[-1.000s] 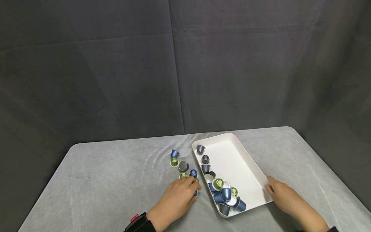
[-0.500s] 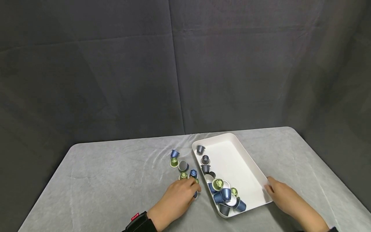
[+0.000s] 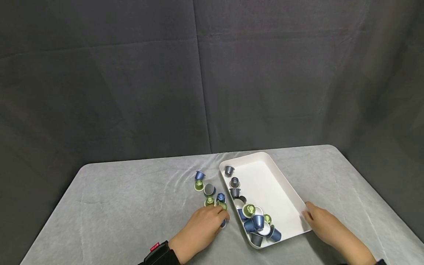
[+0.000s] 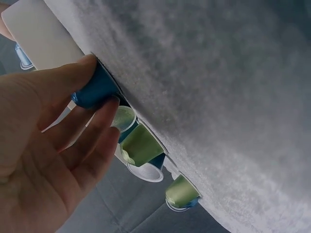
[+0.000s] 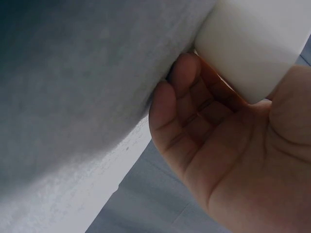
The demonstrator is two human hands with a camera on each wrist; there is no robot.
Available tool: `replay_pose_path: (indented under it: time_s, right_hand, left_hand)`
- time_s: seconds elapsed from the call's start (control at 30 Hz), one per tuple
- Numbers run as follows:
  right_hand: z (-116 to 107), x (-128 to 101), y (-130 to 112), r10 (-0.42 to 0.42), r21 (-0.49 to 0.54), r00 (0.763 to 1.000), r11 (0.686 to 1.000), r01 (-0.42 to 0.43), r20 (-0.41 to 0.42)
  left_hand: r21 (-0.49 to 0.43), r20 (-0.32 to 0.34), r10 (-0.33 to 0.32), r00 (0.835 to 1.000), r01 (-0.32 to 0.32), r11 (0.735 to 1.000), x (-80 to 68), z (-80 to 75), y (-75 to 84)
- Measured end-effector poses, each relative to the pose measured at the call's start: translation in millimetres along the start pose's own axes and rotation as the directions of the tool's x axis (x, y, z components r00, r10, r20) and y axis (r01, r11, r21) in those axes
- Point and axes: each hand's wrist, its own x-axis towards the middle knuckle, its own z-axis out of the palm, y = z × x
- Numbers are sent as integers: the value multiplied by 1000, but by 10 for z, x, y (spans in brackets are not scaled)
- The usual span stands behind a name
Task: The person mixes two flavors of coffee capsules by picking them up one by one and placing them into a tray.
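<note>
On the grey cloth, my left hand pinches a blue capsule between thumb and fingers, just left of the white tray. A green capsule lies right beside my fingers. Several more blue, green and grey capsules stand loose on the cloth beyond that hand. Inside the tray, a heap of capsules fills the near end and three grey ones line its left wall. My right hand holds the tray's near right side, with the fingers curled against the tray wall.
The table is covered in a wrinkled grey cloth, with rounded far corners. A dark fabric backdrop hangs behind it. A black wristband with a red tag sits on my left wrist.
My left hand's fingers have drawn back slightly, so a green capsule beside them shows more. The right hand and the tray have not moved.
</note>
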Motion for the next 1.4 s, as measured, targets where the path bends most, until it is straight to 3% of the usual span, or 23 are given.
replay_pose_path:
  time_s: [0.37,0.93,1.4]
  right_hand:
    - [3,7,3,-12,1,1000,1000,12,0]
    - [7,6,-5,-5,-11,1000,1000,5,-4]
    - [-15,4,-5,-5,-13,1000,1000,5,-1]
  left_hand:
    - [-35,58,-21,998,23,999,29,-116,-11]
    - [-150,-30,-67,997,62,987,96,-305,-92]
    - [-200,-40,-100,994,90,976,402,-371,-110]
